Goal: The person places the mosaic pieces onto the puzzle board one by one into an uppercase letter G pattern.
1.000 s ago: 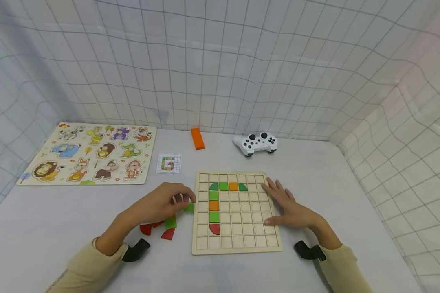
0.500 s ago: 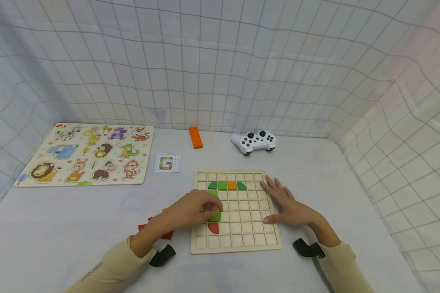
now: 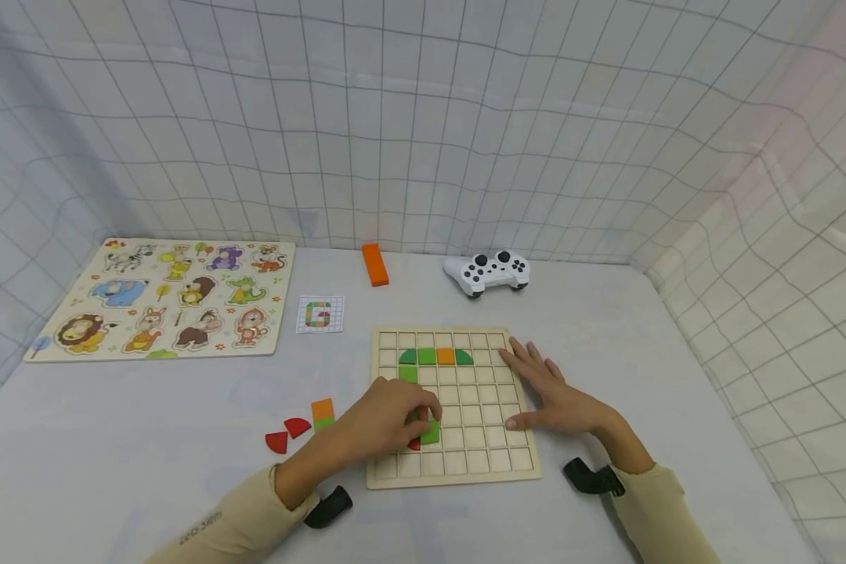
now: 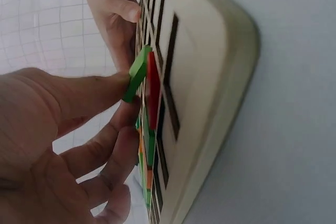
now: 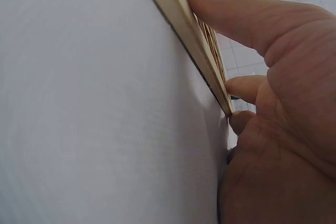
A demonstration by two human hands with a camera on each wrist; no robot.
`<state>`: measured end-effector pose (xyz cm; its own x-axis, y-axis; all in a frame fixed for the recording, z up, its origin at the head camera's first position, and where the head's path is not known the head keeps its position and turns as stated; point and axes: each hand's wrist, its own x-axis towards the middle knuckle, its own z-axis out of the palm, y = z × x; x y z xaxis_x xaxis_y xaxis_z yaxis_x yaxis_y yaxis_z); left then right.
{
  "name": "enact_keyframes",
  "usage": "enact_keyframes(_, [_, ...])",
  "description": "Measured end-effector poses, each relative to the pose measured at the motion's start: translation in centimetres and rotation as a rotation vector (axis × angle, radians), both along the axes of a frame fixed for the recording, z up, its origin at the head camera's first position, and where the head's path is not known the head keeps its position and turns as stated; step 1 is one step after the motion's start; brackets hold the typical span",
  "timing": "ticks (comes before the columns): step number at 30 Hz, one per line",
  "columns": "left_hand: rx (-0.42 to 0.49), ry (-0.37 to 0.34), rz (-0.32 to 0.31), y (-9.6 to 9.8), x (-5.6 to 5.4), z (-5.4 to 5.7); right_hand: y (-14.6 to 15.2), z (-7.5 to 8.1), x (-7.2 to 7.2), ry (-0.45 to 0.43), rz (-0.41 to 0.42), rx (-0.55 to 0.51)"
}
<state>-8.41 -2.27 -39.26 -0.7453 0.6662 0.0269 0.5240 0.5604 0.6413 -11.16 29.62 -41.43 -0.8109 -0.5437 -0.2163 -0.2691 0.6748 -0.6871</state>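
Observation:
My left hand (image 3: 388, 415) pinches a green square tile (image 4: 137, 74) between thumb and fingers. The tile is tilted, close over the wooden grid board (image 3: 465, 476), beside a red quarter-circle tile (image 4: 153, 90) set in a cell. Along the board's upper row sit a dark green quarter-circle (image 3: 408, 357), a green square (image 3: 426, 356), an orange square (image 3: 446, 356) and another dark green quarter-circle (image 3: 464, 357). A column of tiles runs down from the left end, partly hidden by my left hand. My right hand (image 3: 553, 399) rests with spread fingers on the board's right edge.
Left of the board lie two red quarter-circles (image 3: 276, 442), an orange square (image 3: 322, 410) and a partly covered green tile (image 3: 323, 424). Behind them are a pattern card (image 3: 320, 314), an animal puzzle board (image 3: 162, 301), an orange block (image 3: 375, 265) and a white game controller (image 3: 489, 272).
My left hand has carried the green square tile from the loose pieces at the left rightward over the board, to beside the red quarter-circle. My right hand stays at the board's edge.

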Motion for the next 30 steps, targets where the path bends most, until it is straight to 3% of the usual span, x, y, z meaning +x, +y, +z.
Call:
enact_keyframes(5, [-0.031,0.021,0.022,0.23,0.26,-0.14,-0.01,-0.13,-0.01,-0.004,0.001,-0.001])
enact_keyframes(15, [-0.057,-0.013,-0.014,-0.12,0.29,0.19,-0.12,-0.08,-0.14,0.001,0.011,0.005])
enact_keyframes(30, [-0.075,0.023,-0.046,-0.05,0.01,-0.16,0.21,-0.20,-0.09,0.019,0.027,0.018])
